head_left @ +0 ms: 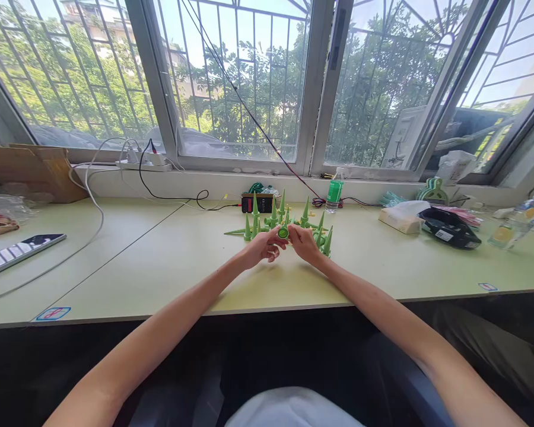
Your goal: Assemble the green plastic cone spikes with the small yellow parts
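Round green piece (pixel 283 233) held up just above the near edge of the green spiked cluster on the tabletop (pixel 160 270), its open end toward the wearer; left hand (pixel 262 248) pinches it between thumb and fingers, lower fingers loosely curled. Right hand (pixel 304 242) closed in at the piece's right edge, though what its fingertips grip is too small to tell. Best practice here, I judge: left pinch steady, right fingertips working squarely, wrists clear of the upright green cones (pixel 255 207).
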Demonstrator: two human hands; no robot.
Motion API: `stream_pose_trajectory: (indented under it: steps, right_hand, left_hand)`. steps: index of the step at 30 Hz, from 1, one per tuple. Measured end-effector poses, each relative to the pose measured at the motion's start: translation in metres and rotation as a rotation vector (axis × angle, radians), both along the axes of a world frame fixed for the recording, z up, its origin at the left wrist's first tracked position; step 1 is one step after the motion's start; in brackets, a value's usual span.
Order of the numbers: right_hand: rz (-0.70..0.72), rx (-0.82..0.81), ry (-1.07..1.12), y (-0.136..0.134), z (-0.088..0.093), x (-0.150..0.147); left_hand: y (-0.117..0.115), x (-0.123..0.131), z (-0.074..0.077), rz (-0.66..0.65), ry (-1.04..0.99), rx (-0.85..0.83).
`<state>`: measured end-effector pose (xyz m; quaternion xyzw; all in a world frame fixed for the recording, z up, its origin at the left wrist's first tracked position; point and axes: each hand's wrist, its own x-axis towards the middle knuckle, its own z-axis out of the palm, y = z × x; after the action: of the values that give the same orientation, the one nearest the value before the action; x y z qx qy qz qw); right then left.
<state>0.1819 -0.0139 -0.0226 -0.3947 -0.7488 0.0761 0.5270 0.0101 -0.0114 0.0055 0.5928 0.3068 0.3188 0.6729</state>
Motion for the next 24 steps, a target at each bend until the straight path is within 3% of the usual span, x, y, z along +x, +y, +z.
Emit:
stream_pose_trajectory:
  steps: [9, 17, 24]
  right_hand:
    - [0.002, -0.070, 0.018, 0.002, 0.000, 0.001]
    - [-0.009, -0.085, -0.027, 0.004, -0.001, 0.002]
    - [-0.008, -0.168, 0.029, 0.002, 0.002, 0.001]
  left_hand:
    - [-0.002, -0.004, -0.002, -0.056, 0.043, 0.207]
    - [-0.002, -0.004, -0.008, 0.084, 0.251, 0.610]
    - [0.008, -0.002, -0.021, 0.234, 0.316, 1.118]
